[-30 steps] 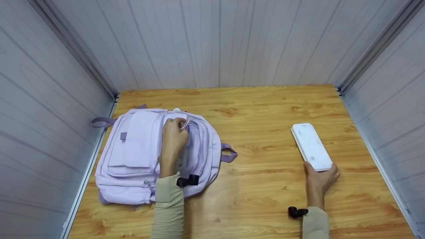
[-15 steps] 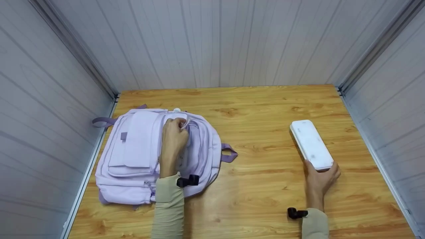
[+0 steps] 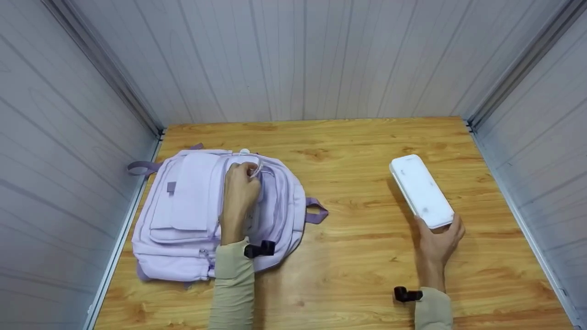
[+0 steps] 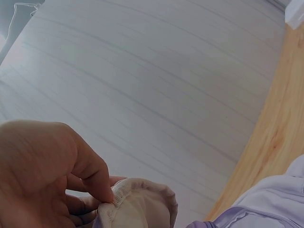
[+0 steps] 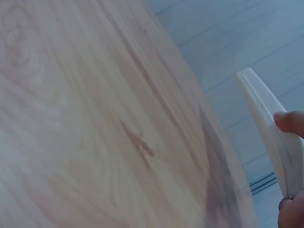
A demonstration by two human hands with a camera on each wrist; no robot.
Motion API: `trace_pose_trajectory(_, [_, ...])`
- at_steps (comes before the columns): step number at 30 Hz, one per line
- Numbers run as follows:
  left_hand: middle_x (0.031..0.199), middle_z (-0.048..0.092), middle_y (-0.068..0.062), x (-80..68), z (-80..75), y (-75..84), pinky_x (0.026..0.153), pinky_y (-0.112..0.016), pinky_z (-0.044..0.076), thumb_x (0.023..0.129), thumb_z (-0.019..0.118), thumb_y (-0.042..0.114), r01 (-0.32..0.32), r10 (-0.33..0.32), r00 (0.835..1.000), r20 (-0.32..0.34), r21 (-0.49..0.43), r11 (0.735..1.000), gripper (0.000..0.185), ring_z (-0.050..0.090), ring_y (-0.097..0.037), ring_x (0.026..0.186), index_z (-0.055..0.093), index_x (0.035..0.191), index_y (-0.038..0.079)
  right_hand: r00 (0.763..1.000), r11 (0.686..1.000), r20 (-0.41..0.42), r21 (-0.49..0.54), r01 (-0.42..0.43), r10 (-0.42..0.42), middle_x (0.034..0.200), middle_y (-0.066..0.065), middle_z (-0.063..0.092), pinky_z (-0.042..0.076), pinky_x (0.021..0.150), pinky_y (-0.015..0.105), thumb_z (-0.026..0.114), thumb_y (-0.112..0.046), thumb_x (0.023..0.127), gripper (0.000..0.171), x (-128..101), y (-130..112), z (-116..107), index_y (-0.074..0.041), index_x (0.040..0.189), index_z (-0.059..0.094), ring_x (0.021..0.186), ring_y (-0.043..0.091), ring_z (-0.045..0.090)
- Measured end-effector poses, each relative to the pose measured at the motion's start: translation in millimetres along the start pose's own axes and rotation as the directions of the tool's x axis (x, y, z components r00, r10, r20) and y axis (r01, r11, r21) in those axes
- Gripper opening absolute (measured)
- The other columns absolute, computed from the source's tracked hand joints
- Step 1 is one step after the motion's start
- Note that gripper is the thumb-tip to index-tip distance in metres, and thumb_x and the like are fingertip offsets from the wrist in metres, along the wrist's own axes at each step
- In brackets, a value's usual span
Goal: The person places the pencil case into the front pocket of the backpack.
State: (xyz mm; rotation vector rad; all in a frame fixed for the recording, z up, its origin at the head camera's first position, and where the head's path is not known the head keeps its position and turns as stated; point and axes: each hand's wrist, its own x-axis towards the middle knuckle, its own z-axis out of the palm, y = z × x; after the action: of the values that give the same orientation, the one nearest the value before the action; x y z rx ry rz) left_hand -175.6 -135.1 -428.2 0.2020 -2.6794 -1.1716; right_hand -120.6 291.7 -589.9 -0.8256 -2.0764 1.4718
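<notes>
A light purple backpack lies on the left of the wooden table, its front compartment unzipped and gaping. My left hand pinches the fabric edge of that opening between thumb and fingers; the left wrist view shows the gripped edge close up. At the right, my right hand holds the near end of a white oblong case, thumb on one side and fingers on the other. In the right wrist view the case is raised off the tabletop, tilted. The backpack's inside is partly hidden behind my left hand.
Pale panelled walls enclose the wooden table at the back, left and right. A purple loop sticks out from the backpack's right side, and a strap from its left. Bare tabletop separates backpack and case.
My right hand has lifted the white case and shifted it slightly away from me and to the left. My left hand and the backpack have stayed in place.
</notes>
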Motion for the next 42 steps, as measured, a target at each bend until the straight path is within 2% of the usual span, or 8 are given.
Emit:
trace_pose_trajectory(7, [0.097, 0.060, -0.019, 0.4, -0.4, 0.2, 0.087, -0.043, 0.042, 0.078, 0.047, -0.003, 0.000, 0.000, 1.000, 0.000, -0.001, 1.000, 0.036, 0.056, -0.032, 0.094, 0.067, 0.108, -0.004, 0.996, 0.994, 0.033, 0.068, 0.085, -0.087, 0.146, 0.010, 0.025, 0.032, 0.109, 0.036, 0.083, -0.022, 0.072, 0.091, -5.9, -11.0, 3.9, -0.014, 0.147, 0.032, 0.134, 0.024, 0.035])
trace_pose_trajectory(18, [0.097, 0.059, -0.019, 1.4, -1.6, 2.1, 0.085, -0.043, 0.042, 0.077, 0.047, -0.003, -0.005, 0.005, 1.000, 0.000, 0.011, 1.000, 0.037, 0.055, -0.032, 0.092, 0.067, 0.108, -0.004, 0.980, 0.973, 0.107, 0.177, 0.148, -0.169, 0.146, 0.014, 0.024, 0.028, 0.114, 0.033, 0.082, -0.007, 0.071, 0.096, -17.7, -21.2, 17.6, -0.010, 0.149, 0.028, 0.140, 0.026, 0.030])
trace_pose_trajectory(27, [0.097, 0.060, -0.019, 1.4, -1.3, 2.7, 0.085, -0.043, 0.042, 0.078, 0.048, -0.002, 0.006, -0.006, 1.000, -0.003, 0.001, 1.000, 0.036, 0.055, -0.032, 0.093, 0.068, 0.108, -0.004, 0.965, 0.966, 0.158, 0.185, 0.179, -0.209, 0.144, 0.018, 0.028, 0.028, 0.114, 0.033, 0.081, 0.000, 0.070, 0.093, -30.4, -33.3, 25.8, -0.004, 0.148, 0.030, 0.139, 0.030, 0.032])
trace_pose_trajectory(33, [0.096, 0.060, -0.019, 0.8, -1.2, 1.5, 0.085, -0.043, 0.042, 0.079, 0.049, -0.002, 0.002, -0.002, 1.000, -0.005, 0.005, 1.000, 0.034, 0.056, -0.032, 0.093, 0.068, 0.107, -0.004, 0.941, 0.954, 0.220, 0.218, 0.207, -0.255, 0.143, 0.023, 0.027, 0.028, 0.112, 0.026, 0.079, 0.004, 0.070, 0.093, -47.7, -53.8, 22.5, 0.003, 0.147, 0.028, 0.139, 0.036, 0.030])
trace_pose_trajectory(37, [0.096, 0.060, -0.019, 0.8, -0.9, 1.1, 0.085, -0.043, 0.042, 0.079, 0.049, -0.002, 0.002, -0.002, 1.000, -0.008, 0.000, 1.000, 0.034, 0.056, -0.032, 0.092, 0.068, 0.107, -0.004, 0.922, 0.942, 0.250, 0.234, 0.240, -0.297, 0.138, 0.022, 0.031, 0.029, 0.111, 0.023, 0.080, 0.005, 0.069, 0.092, -56.2, -60.4, 22.7, 0.002, 0.146, 0.031, 0.137, 0.034, 0.033])
trace_pose_trajectory(42, [0.095, 0.060, -0.018, 0.6, -1.6, 1.3, 0.084, -0.043, 0.042, 0.079, 0.049, -0.002, 0.003, -0.003, 1.000, -0.004, -0.001, 1.000, 0.034, 0.055, -0.031, 0.091, 0.068, 0.107, -0.004, 0.903, 0.941, 0.296, 0.231, 0.248, -0.311, 0.137, 0.021, 0.032, 0.029, 0.111, 0.024, 0.080, 0.004, 0.069, 0.092, -62.2, -64.4, 26.0, 0.003, 0.146, 0.030, 0.138, 0.033, 0.033])
